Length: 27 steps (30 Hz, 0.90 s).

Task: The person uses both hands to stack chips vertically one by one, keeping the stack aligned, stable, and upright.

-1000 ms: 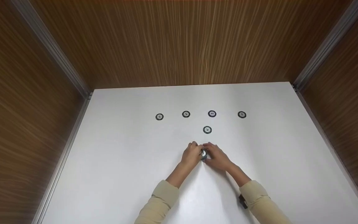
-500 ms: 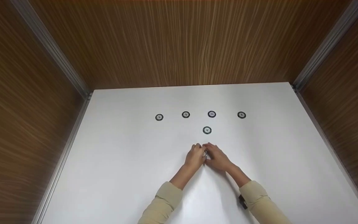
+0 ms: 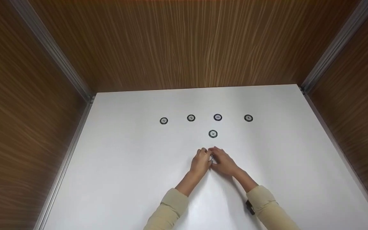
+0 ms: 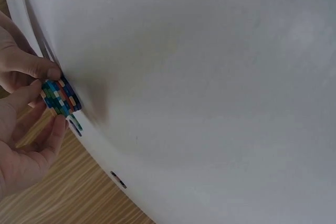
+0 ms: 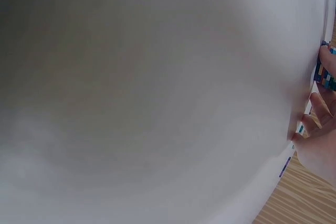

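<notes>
Both hands meet around a short stack of poker chips (image 4: 60, 97) with coloured edges in blue, green, orange and white. In the head view, the left hand (image 3: 200, 162) comes in from the left and grips the stack between thumb and fingers, covering most of it. From the right, the right hand (image 3: 224, 162) holds the other side with its thumb and curled fingers. Only a sliver of the top chip's pale face shows between them. Beyond the hands lies a single dark-rimmed chip (image 3: 213, 134), flat on the white table (image 3: 123, 166).
Farther back, a spaced row of flat chips runs across the table: a far-left chip (image 3: 164, 120), a second (image 3: 191, 118), a third (image 3: 218, 117) and a right one (image 3: 248, 118). Wood-grain panels (image 3: 184, 44) rise at the back and both sides.
The left hand has shifted slightly right and toward the body, closing over the stack and hiding more of it. The right hand and the flat chips stay where they were.
</notes>
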{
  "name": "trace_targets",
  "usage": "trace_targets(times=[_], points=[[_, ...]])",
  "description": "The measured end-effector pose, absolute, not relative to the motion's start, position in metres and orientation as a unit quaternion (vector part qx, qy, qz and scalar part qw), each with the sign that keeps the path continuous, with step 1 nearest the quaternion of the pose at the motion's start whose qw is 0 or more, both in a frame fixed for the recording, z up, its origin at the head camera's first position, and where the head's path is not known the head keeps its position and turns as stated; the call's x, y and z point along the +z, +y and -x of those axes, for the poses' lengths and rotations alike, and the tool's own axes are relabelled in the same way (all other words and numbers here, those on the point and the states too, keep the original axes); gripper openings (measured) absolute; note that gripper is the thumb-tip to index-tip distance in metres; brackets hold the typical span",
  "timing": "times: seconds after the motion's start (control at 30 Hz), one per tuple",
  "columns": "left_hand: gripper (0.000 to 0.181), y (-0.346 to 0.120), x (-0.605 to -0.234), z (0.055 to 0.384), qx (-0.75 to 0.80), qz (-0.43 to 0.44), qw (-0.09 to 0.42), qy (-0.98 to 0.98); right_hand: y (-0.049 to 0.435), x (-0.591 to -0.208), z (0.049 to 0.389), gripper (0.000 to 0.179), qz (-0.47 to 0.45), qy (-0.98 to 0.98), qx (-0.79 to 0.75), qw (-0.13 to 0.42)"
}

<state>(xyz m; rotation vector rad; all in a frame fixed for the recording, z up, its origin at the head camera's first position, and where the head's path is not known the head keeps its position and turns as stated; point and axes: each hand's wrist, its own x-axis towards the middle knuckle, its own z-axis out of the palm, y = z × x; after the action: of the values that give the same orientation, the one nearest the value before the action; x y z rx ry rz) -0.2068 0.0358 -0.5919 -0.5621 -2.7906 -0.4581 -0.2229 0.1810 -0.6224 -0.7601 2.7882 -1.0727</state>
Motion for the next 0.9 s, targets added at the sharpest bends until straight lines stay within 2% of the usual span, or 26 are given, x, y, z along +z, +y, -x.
trace_targets(times=[0.13,0.37,0.53,0.67,0.9], points=[[0.030,0.034,-0.591,0.206,-0.181,0.187,0.121,-0.958,0.182,-0.623,0.223,0.052,0.254,0.899,-0.355,0.026],[0.051,0.025,-0.591,0.207,-0.248,0.173,0.043,-0.952,0.182,-0.624,0.223,0.051,0.247,0.902,-0.351,0.041],[0.055,0.013,-0.601,0.211,-0.254,0.173,0.010,-0.951,0.182,-0.623,0.223,0.049,0.246,0.900,-0.357,0.040],[0.050,0.007,-0.611,0.213,-0.272,0.177,0.000,-0.946,0.182,-0.623,0.223,0.048,0.250,0.899,-0.358,0.037],[0.043,0.001,-0.619,0.214,-0.294,0.189,0.025,-0.937,0.181,-0.623,0.223,0.049,0.249,0.898,-0.362,0.037]])
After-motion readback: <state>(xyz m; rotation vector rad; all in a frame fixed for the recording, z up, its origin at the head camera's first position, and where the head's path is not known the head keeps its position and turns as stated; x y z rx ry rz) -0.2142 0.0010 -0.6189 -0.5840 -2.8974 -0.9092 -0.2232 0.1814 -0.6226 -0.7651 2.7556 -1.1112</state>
